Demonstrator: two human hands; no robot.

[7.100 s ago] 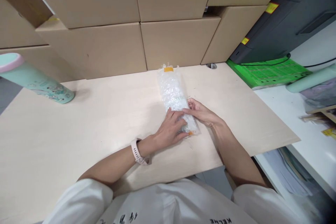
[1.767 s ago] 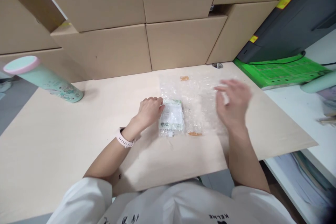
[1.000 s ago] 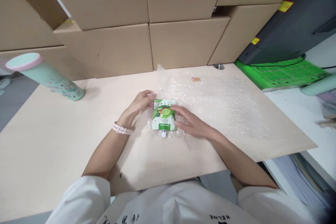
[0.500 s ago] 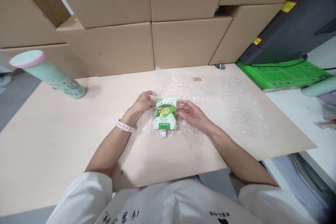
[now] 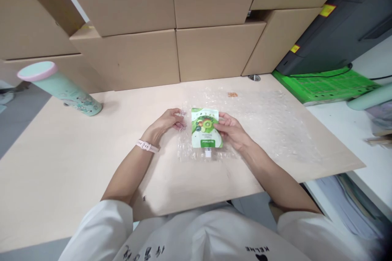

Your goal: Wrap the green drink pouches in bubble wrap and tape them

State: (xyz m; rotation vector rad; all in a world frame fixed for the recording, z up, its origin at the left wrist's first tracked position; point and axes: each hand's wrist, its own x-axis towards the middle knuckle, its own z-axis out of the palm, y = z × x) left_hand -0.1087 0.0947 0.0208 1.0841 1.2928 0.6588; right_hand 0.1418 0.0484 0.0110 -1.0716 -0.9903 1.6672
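A green and white spouted pouch [image 5: 206,128] with fruit pictures is held just above the table, its white cap pointing toward me. My right hand [image 5: 233,131] grips the pouch by its right edge. A sheet of clear bubble wrap [image 5: 269,122] lies spread flat under the pouch and out to the right. My left hand [image 5: 167,124] pinches the left edge of the bubble wrap, fingers curled. A pale pink watch sits on my left wrist.
Stacked cardboard boxes [image 5: 143,53] wall off the back of the table. A mint tumbler with a pink lid [image 5: 58,89] leans at the left. A green mat [image 5: 327,85] under a dark machine [image 5: 339,28] is at the right. A small orange scrap [image 5: 232,94] lies on the wrap.
The rolled bubble-wrap bundle has been unrolled flat, baring the pouch. My right hand has taken the pouch and shifted it slightly right while the left keeps hold of the wrap's edge.
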